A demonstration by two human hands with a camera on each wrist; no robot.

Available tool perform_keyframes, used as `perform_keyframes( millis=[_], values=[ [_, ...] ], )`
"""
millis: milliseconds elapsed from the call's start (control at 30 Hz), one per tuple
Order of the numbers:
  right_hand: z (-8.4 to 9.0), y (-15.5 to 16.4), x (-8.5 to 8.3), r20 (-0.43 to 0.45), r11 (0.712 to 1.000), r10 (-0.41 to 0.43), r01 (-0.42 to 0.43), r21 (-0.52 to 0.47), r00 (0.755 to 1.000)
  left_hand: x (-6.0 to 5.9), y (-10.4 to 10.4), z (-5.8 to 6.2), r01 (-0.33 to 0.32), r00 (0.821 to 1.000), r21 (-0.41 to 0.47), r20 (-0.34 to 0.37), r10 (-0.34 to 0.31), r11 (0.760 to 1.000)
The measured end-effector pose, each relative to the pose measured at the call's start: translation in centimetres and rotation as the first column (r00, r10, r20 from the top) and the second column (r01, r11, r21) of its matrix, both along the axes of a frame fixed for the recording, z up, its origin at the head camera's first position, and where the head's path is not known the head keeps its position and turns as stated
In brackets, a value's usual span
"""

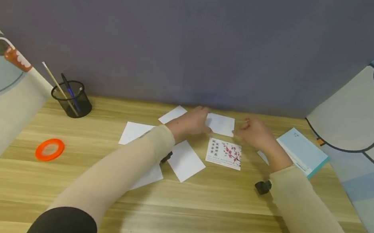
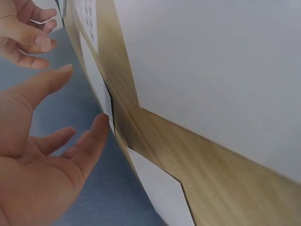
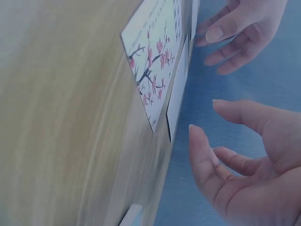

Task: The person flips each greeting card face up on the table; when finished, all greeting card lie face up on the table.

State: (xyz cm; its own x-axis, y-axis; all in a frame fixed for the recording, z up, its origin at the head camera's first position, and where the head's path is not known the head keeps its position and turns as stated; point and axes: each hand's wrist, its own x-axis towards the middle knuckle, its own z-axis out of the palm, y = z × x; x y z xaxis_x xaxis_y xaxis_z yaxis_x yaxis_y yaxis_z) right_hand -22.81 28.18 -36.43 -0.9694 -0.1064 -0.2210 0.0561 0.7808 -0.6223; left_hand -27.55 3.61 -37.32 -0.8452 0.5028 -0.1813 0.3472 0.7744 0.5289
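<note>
A blank white card (image 1: 222, 125) lies near the back of the wooden desk (image 1: 215, 217), with one hand on each side of it. My left hand (image 1: 194, 121) is open at the card's left edge, its fingers (image 2: 89, 139) straight and close to the card's edge (image 2: 96, 80). My right hand (image 1: 253, 132) is open at the right edge, fingers (image 3: 202, 155) spread just off the card (image 3: 178, 94). I cannot tell whether either hand touches it. A printed card with red blossoms and dark text (image 1: 224, 153) (image 3: 153, 61) lies just in front. Neither hand holds anything.
More white cards lie to the left (image 1: 185, 160) (image 1: 133, 132) (image 1: 172, 114). A black mesh pen cup (image 1: 72, 98) and an orange tape roll (image 1: 49, 149) sit at the left. A light blue booklet (image 1: 302, 150) lies at the right. Cartoon-print panels flank the desk.
</note>
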Motion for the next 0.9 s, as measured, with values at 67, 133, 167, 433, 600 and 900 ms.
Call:
perform_keyframes(
  millis=[67, 133, 167, 433, 600, 900],
  values=[
    [-0.2, -0.2, -0.3, 0.002, 1.000, -0.006, 0.006, -0.024, 1.000, -0.4, 0.0, -0.2, 0.008, 1.000, 0.001, 0.010, -0.008, 1.000],
    [-0.4, -0.3, -0.6, 0.013, 0.999, -0.015, 0.016, -0.048, 1.000, -0.6, -0.1, -0.2, 0.006, 1.000, -0.004, 0.025, -0.006, 1.000],
    [-0.4, -0.4, -0.8, 0.020, 0.998, -0.019, 0.020, -0.057, 1.000, -0.8, -0.1, -0.2, 0.004, 1.000, -0.009, 0.031, -0.004, 1.000],
    [-0.9, -0.5, -1.9, 0.058, 0.994, -0.023, 0.029, -0.108, 0.998, -1.6, 0.0, 0.0, 0.001, 1.000, -0.031, 0.030, 0.000, 1.000],
    [-1.2, -0.3, -2.7, 0.095, 0.987, -0.047, 0.061, -0.147, 0.994, -2.2, 0.4, -0.2, 0.018, 1.000, -0.025, -0.009, -0.018, 1.000],
    [-1.6, -0.4, -3.6, 0.116, 0.996, -0.040, 0.048, -0.073, 0.992, -3.4, 0.9, -0.4, 0.052, 0.999, -0.069, 0.008, -0.051, 0.996]
  ],
)
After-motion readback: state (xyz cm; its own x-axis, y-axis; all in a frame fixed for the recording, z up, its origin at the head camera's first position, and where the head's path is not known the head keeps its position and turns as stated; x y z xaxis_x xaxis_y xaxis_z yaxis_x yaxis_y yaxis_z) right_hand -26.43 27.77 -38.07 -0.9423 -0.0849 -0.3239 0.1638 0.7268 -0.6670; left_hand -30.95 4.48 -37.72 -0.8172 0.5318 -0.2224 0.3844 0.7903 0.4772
